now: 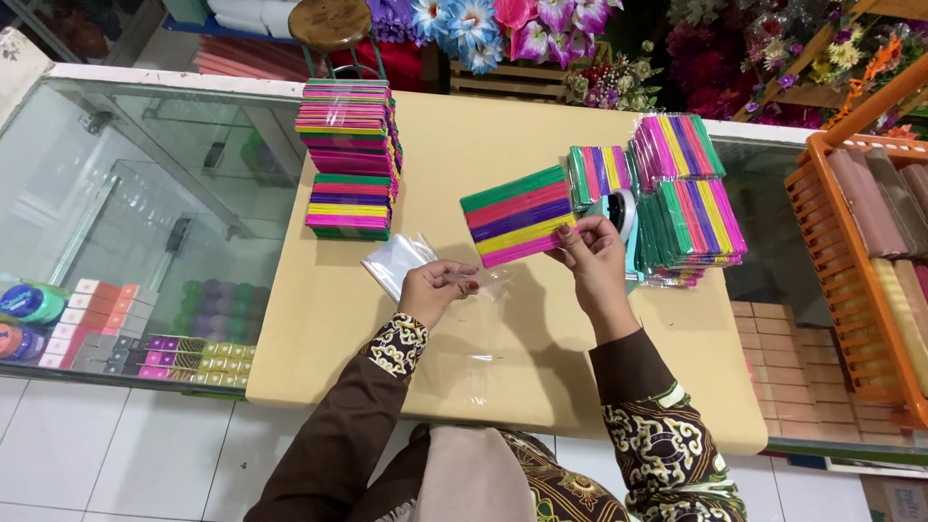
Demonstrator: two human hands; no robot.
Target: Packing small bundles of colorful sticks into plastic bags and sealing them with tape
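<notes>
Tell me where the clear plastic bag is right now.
In the head view, the clear plastic bag lies on the tan tabletop, left of centre, pinched at its edge by the left hand, just below the stacked coloured sticks.

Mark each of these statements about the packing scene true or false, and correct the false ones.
1. The right hand holds a flat bundle of coloured sticks. True.
2. The left hand grips a pair of scissors. False: it pinches a clear plastic bag.
3. Two stacks of wrapped stick bundles stand at the far left of the tan board. True.
4. The orange rack stands on the person's left. False: it is on the right.
5. The wooden stool lies tipped over on the board. False: it stands upright beyond the board.
</notes>
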